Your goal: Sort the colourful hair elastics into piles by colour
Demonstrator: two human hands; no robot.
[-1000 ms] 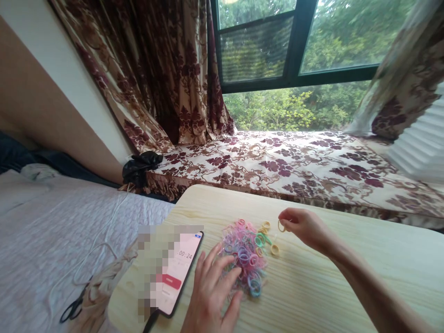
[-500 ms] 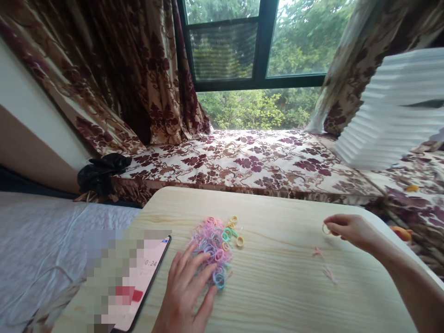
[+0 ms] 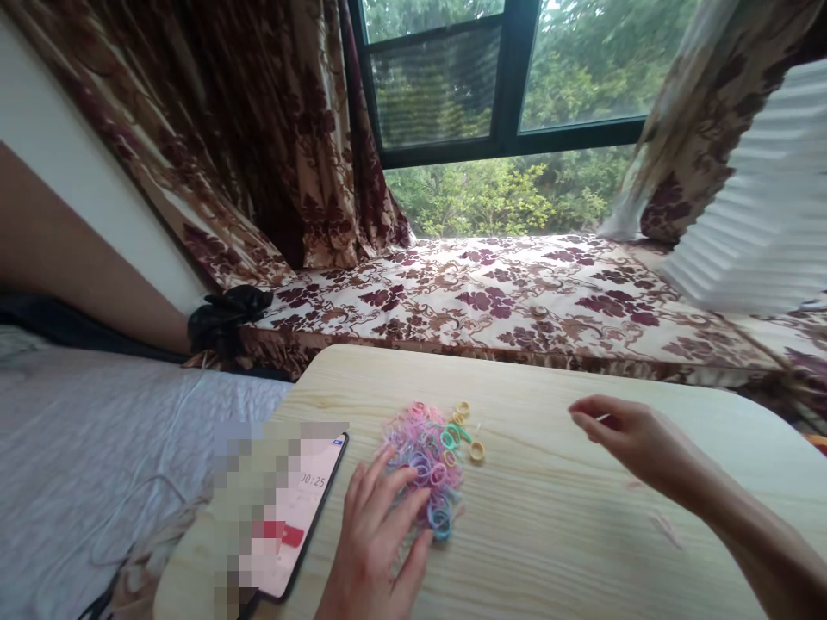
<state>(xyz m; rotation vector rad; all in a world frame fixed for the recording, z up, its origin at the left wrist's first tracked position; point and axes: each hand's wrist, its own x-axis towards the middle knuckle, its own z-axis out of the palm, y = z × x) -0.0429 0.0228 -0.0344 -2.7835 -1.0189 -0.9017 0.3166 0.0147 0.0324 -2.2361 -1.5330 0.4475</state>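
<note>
Fingers, left hand (image 3: 378, 542): spread apart over the band pile (image 3: 434, 455)
Fingers, right hand (image 3: 624, 437): tips close together; cannot tell if gripping anything
Place: pile on pale table (image 3: 536, 551)
Colours: translucent pink, lilac, blue; yellow, green toward its right

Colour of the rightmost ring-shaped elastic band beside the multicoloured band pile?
Dull yellow; the ring-shaped elastic band shows best in the head view.
</note>
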